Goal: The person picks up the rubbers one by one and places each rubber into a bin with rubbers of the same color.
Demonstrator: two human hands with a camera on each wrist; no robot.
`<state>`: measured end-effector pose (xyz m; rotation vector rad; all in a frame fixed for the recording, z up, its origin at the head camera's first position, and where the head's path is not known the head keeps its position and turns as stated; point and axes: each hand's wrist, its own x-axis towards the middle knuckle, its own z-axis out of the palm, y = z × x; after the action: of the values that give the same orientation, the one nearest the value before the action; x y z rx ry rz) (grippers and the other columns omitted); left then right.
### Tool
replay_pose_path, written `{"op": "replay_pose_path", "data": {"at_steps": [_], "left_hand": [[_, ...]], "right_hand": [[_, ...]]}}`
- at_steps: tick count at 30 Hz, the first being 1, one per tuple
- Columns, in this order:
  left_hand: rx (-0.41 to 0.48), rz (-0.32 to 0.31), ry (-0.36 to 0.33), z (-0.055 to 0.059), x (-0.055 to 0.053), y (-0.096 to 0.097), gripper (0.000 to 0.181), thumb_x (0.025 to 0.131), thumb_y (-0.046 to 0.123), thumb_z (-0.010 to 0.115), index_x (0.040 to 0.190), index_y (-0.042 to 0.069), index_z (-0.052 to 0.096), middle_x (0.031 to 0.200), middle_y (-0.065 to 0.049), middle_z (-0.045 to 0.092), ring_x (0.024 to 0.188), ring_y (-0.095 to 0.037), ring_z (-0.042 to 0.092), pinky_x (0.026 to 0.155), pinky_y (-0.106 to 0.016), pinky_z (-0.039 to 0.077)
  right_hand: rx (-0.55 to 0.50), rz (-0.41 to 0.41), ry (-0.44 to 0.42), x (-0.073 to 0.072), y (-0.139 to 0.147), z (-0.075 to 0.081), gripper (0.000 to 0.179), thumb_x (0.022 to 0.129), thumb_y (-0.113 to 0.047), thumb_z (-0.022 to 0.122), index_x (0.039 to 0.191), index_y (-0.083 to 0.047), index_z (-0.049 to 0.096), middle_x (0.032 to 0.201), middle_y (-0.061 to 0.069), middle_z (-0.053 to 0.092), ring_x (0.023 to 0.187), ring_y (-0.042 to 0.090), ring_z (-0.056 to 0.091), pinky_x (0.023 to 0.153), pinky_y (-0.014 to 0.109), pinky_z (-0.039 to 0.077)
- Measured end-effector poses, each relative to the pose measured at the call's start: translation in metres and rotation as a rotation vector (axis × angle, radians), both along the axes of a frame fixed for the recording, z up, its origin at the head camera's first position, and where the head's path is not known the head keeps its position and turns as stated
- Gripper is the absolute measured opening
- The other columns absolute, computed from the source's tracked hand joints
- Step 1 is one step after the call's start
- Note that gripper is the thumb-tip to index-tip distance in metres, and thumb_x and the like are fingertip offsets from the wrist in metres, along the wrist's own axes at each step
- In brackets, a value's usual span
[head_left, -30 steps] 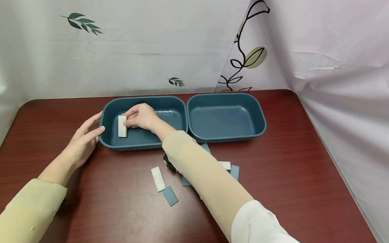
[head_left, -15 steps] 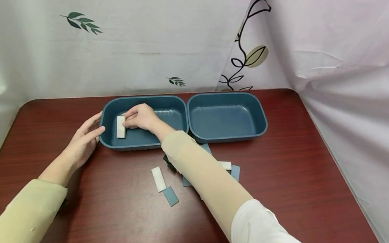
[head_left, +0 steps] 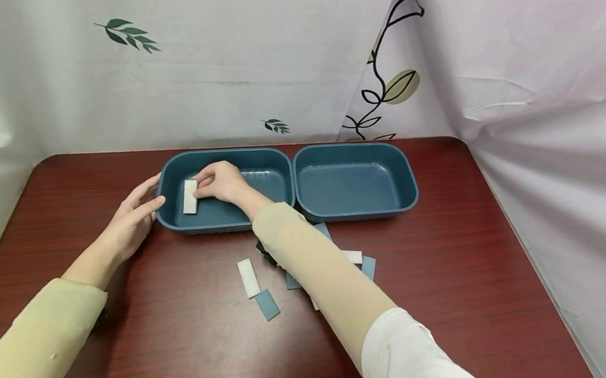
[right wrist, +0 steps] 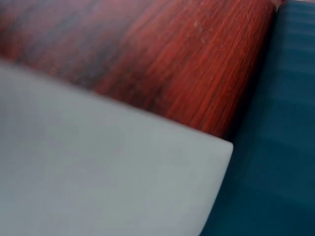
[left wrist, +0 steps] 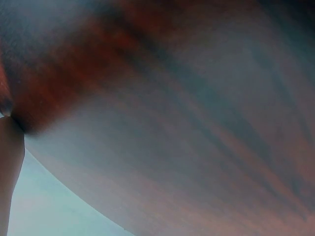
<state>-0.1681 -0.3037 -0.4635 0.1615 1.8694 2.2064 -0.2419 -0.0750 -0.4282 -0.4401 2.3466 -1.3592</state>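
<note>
Here, white block (head_left: 190, 197) lengthwise near-to-far — right hand (head_left: 221, 182) pinching it, left hand (head_left: 136, 217) spread, touching tray (head_left: 210, 227).

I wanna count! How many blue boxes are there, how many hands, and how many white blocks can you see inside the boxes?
Blue boxes: 2, the left box and the right box
Hands: 2, the left hand and the right hand
White blocks seen inside: 1, the white block in the left box
Total: 5
</note>
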Motion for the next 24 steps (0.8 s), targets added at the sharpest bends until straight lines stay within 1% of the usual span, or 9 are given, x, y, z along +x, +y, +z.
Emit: {"op": "replay_pose_path", "data": {"at_steps": [2, 9, 16, 17, 23, 24], "left_hand": [[-0.002, 0.000, 0.001, 0.0005, 0.0001, 0.0003, 0.055, 0.111, 0.010, 0.050, 0.163, 0.022, 0.036, 0.150, 0.013, 0.044, 0.130, 0.006, 0.050, 0.101, -0.011, 0.041], [0.017, -0.012, 0.028, 0.0026, 0.0014, 0.0034, 0.055, 0.111, 0.007, 0.049, 0.164, 0.019, 0.036, 0.150, 0.012, 0.045, 0.131, 0.005, 0.050, 0.103, -0.012, 0.041], [0.035, -0.010, 0.036, 0.0026, 0.0022, 0.0049, 0.053, 0.111, 0.007, 0.049, 0.162, 0.019, 0.039, 0.148, 0.012, 0.047, 0.130, 0.004, 0.052, 0.103, -0.012, 0.043], [0.036, -0.010, 0.036, 0.0024, 0.0022, 0.0048, 0.053, 0.111, 0.006, 0.049, 0.162, 0.018, 0.039, 0.148, 0.012, 0.046, 0.130, 0.004, 0.053, 0.103, -0.012, 0.043], [0.036, -0.008, 0.039, 0.0026, 0.0022, 0.0045, 0.053, 0.111, 0.006, 0.049, 0.162, 0.018, 0.039, 0.148, 0.012, 0.047, 0.130, 0.004, 0.052, 0.103, -0.013, 0.043], [0.036, -0.008, 0.039, 0.0028, 0.0023, 0.0044, 0.053, 0.111, 0.006, 0.049, 0.161, 0.018, 0.039, 0.147, 0.012, 0.047, 0.130, 0.004, 0.052, 0.103, -0.013, 0.043]], "right_hand": [[0.001, 0.004, 0.011, -0.0001, -0.0001, 0.0000, 0.028, 0.095, -0.011, 0.081, 0.122, -0.002, 0.077, 0.112, 0.014, 0.081, 0.107, 0.024, 0.076, 0.075, 0.012, 0.049], [0.003, 0.007, 0.034, -0.0004, -0.0017, -0.0012, 0.032, 0.093, -0.008, 0.083, 0.123, -0.002, 0.076, 0.113, 0.014, 0.080, 0.105, 0.022, 0.076, 0.072, 0.013, 0.052], [0.036, 0.027, 0.059, -0.0005, -0.0028, -0.0023, 0.036, 0.091, -0.009, 0.085, 0.125, -0.003, 0.076, 0.114, 0.012, 0.077, 0.103, 0.018, 0.074, 0.076, 0.013, 0.052], [0.050, 0.031, 0.061, -0.0009, -0.0033, -0.0024, 0.037, 0.091, -0.010, 0.086, 0.126, -0.003, 0.075, 0.113, 0.010, 0.077, 0.101, 0.016, 0.073, 0.076, 0.012, 0.052], [0.112, 0.070, 0.081, -0.0021, -0.0043, -0.0039, 0.044, 0.091, -0.012, 0.086, 0.132, -0.006, 0.073, 0.121, 0.007, 0.075, 0.107, 0.014, 0.070, 0.084, 0.012, 0.052], [0.114, 0.076, 0.087, -0.0019, -0.0040, -0.0039, 0.044, 0.091, -0.012, 0.086, 0.133, -0.006, 0.072, 0.124, 0.008, 0.075, 0.110, 0.016, 0.070, 0.085, 0.013, 0.052]]}}
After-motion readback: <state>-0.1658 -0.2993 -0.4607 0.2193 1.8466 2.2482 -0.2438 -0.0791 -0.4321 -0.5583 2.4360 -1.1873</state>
